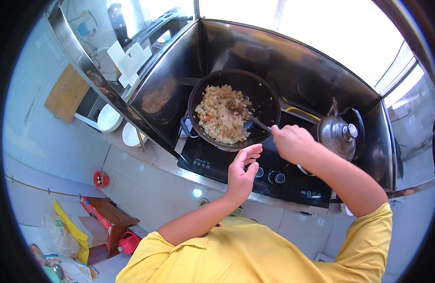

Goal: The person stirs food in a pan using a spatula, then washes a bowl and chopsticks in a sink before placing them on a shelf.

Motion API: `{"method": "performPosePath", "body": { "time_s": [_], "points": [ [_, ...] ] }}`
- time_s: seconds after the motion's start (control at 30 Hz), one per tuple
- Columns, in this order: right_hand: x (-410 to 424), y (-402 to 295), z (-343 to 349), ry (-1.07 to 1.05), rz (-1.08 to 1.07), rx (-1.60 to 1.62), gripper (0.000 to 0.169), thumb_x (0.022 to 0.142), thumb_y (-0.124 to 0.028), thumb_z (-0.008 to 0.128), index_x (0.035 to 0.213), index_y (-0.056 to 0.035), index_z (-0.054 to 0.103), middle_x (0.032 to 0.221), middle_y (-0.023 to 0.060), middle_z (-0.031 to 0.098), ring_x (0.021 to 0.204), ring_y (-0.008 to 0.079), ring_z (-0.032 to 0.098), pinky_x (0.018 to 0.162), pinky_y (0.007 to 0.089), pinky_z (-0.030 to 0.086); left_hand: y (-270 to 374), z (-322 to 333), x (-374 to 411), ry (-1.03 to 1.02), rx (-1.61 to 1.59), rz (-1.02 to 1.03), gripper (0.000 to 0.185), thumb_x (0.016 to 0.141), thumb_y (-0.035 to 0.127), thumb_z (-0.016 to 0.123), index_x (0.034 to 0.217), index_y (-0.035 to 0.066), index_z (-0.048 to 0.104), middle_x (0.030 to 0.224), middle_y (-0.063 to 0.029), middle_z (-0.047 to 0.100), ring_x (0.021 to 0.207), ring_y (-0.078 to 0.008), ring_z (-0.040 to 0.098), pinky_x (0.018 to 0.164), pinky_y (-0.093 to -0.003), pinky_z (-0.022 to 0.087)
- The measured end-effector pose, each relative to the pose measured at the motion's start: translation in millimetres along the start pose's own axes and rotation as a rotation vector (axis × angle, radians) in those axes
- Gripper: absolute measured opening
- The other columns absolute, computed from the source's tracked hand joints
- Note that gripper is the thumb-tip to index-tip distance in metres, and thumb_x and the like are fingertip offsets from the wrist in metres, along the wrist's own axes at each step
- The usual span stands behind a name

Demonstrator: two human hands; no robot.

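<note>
A dark wok (265,97) sits on the black glass gas stove (210,169), with fried rice (217,113) and small orange bits heaped in its left and middle part. My right hand (291,143) grips the handle of a cooking spatula (259,123); its blade is in the rice and blurred, so its shape cannot be made out. Near the front rim of the wok is my left hand (244,171), holding nothing, with its fingers curved and the thumb apart.
A metal kettle (336,138) stands right of the wok, near a yellow hose (302,113). Metal splash guards (291,70) surround the stove. Two white bowls (109,117) stand on the counter at left, chopsticks (140,139) on the nearer one. Control knobs (279,178) line the stove's front.
</note>
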State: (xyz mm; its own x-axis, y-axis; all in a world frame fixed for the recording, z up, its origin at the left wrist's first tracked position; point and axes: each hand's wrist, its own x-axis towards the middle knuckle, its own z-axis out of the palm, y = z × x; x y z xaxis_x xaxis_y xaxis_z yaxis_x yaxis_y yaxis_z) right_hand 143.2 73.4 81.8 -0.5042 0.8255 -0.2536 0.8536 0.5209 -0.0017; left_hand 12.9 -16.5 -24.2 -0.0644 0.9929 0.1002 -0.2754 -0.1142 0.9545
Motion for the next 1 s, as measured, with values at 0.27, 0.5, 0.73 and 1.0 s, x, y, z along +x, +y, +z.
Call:
{"method": "performPosePath", "body": {
  "time_s": [0.27, 0.5, 0.73, 1.0],
  "points": [
    [8.3, 39.3, 2.6, -0.541, 0.411, 1.104, 0.020, 0.095, -0.018, 0.049, 0.095, -0.0011, 0.058, 0.059, 0.0029, 0.052, 0.041, 0.0076, 0.044, 0.035, 0.0227, 0.037, 6.5, -6.3, -5.3, 0.033, 0.001, -0.001, 0.041, 0.082, -0.003, 0.048, 0.123, -0.002, 0.052, 0.116, -0.0085, 0.058, 0.105, -0.0135, 0.053, 0.096, -0.0270, 0.039],
    [41.2, 14.4, 30.5, -0.196, 0.279, 1.117, 0.017, 0.090, -0.013, 0.052, 0.090, 0.0020, 0.061, 0.059, 0.0062, 0.055, 0.041, 0.0141, 0.051, 0.036, 0.0296, 0.042, 4.5, -5.1, -5.9, 0.058, 0.012, 0.038, 0.040, 0.080, -0.003, 0.048, 0.119, -0.002, 0.054, 0.113, -0.0098, 0.059, 0.100, -0.0158, 0.055, 0.091, -0.0289, 0.043],
    [7.7, 17.4, 18.8, 0.200, -0.007, 0.205, 0.030, 0.071, -0.003, 0.055, 0.100, -0.0036, 0.064, 0.081, 0.0199, 0.065, 0.082, 0.0363, 0.063, 0.074, 0.0436, 0.051, 3.4, -1.9, -11.6, 0.029, 0.033, 0.025, 0.040, 0.080, -0.004, 0.048, 0.119, -0.002, 0.054, 0.112, -0.0096, 0.059, 0.101, -0.0159, 0.055, 0.092, -0.0292, 0.043],
    [-40.1, 2.1, 10.2, -0.086, -0.040, 0.401, 0.062, 0.066, 0.000, 0.055, 0.127, -0.0105, 0.056, 0.097, 0.0228, 0.064, 0.094, 0.0359, 0.062, 0.085, 0.0392, 0.049, 4.3, -5.6, -10.7, 0.021, 0.021, 0.021, 0.041, 0.082, -0.003, 0.048, 0.122, -0.002, 0.052, 0.115, -0.0090, 0.058, 0.104, -0.0137, 0.053, 0.095, -0.0270, 0.039]
  ]
}}
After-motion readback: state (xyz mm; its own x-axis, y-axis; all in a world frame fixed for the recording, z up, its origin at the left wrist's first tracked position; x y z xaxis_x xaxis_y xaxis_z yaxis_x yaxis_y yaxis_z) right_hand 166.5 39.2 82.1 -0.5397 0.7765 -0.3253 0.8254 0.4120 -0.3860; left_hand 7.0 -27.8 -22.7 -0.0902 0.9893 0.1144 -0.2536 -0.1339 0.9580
